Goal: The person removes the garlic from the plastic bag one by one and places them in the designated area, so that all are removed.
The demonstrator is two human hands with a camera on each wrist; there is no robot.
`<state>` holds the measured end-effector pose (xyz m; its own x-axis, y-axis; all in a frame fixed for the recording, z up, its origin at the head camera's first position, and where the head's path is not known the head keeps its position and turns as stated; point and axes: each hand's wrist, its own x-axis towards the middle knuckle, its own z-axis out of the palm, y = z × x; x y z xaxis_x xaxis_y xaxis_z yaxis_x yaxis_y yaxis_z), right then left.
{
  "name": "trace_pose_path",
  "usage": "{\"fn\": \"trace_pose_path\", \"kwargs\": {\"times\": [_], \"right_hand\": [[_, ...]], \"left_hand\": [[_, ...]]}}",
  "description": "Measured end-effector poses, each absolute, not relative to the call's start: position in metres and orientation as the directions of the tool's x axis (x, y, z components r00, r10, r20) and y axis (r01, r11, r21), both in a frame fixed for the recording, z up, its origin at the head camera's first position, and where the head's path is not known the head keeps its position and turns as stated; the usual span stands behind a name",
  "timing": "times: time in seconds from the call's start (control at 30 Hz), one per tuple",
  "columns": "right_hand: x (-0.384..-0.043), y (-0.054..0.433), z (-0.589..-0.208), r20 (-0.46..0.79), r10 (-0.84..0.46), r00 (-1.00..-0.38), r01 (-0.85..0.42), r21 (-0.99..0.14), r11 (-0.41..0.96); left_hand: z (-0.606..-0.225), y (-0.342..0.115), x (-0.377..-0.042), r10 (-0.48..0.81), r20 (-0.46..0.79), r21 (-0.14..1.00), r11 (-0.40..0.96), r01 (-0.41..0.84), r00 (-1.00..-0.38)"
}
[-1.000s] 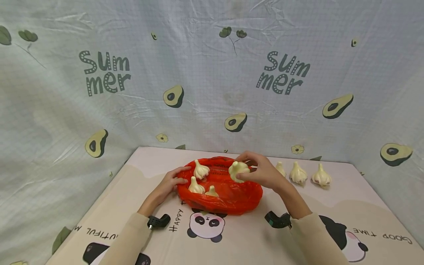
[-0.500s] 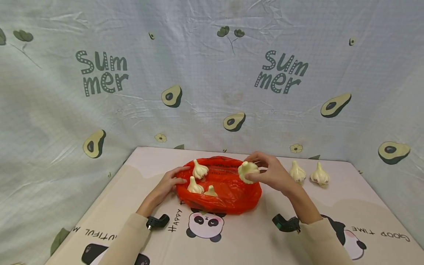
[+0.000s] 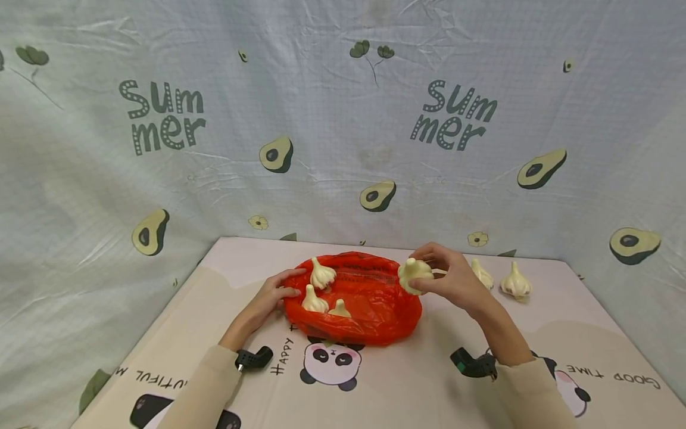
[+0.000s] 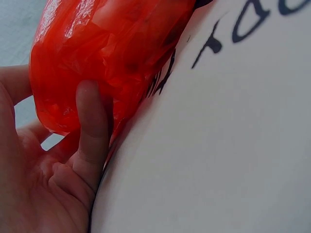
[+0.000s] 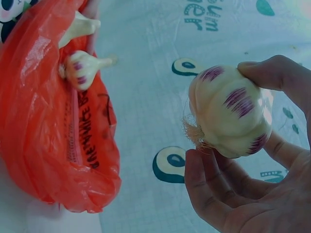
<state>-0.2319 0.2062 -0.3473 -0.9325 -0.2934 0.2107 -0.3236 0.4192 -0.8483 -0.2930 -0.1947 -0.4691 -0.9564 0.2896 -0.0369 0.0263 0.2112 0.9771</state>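
Observation:
My left hand (image 3: 270, 298) holds the left side of a red plastic bag (image 3: 370, 333), its fingers against the side in the left wrist view. The bag stands with its mouth wide and its rim rolled down. Inside it, toward the left, sit garlic bulbs: one at the back (image 3: 323, 275), one in front (image 3: 314, 300) and one partly hidden by the rim (image 3: 340, 308). My right hand (image 3: 455, 280) pinches another garlic bulb (image 5: 231, 111) between thumb and fingers, just above the bag's right rim. Purple streaks and dry roots show on that bulb.
Right of the bag, one garlic bulb (image 3: 516, 282) stands on the table; another bulb (image 3: 482, 275) is partly covered by my right hand. The pale table cover (image 3: 407, 387) carries panda prints. An avocado-print cloth (image 3: 321, 119) hangs behind and at the sides.
My right hand has moved right with the garlic bulb, from over the bag's mouth to its right rim. It now hides more of the bulbs standing behind. The left hand keeps its place.

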Motion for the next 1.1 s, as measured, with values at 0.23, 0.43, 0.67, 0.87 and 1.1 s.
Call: {"fn": "trace_pose_path", "kwargs": {"times": [0.23, 0.43, 0.67, 0.87, 1.1], "right_hand": [[-0.232, 0.215, -0.348, 0.207, -0.271, -0.94, -0.31, -0.849, 0.428], [-0.234, 0.221, -0.35, 0.195, -0.305, -0.932, -0.316, -0.851, 0.42], [-0.235, 0.228, -0.351, 0.18, -0.302, -0.936, -0.301, -0.852, 0.428], [-0.236, 0.239, -0.35, 0.162, -0.294, -0.942, -0.291, -0.83, 0.475], [-0.234, 0.255, -0.344, 0.182, -0.262, -0.948, -0.296, -0.809, 0.508]], "left_hand": [[-0.469, -0.195, -0.294, 0.291, -0.028, 0.977, 0.211, 0.035, -0.956], [-0.471, -0.197, -0.293, 0.29, -0.031, 0.976, 0.215, 0.034, -0.957], [-0.471, -0.198, -0.292, 0.292, -0.029, 0.975, 0.218, 0.037, -0.956], [-0.47, -0.198, -0.292, 0.297, -0.026, 0.975, 0.219, 0.042, -0.955], [-0.472, -0.196, -0.294, 0.3, -0.024, 0.975, 0.217, 0.044, -0.954]]}}
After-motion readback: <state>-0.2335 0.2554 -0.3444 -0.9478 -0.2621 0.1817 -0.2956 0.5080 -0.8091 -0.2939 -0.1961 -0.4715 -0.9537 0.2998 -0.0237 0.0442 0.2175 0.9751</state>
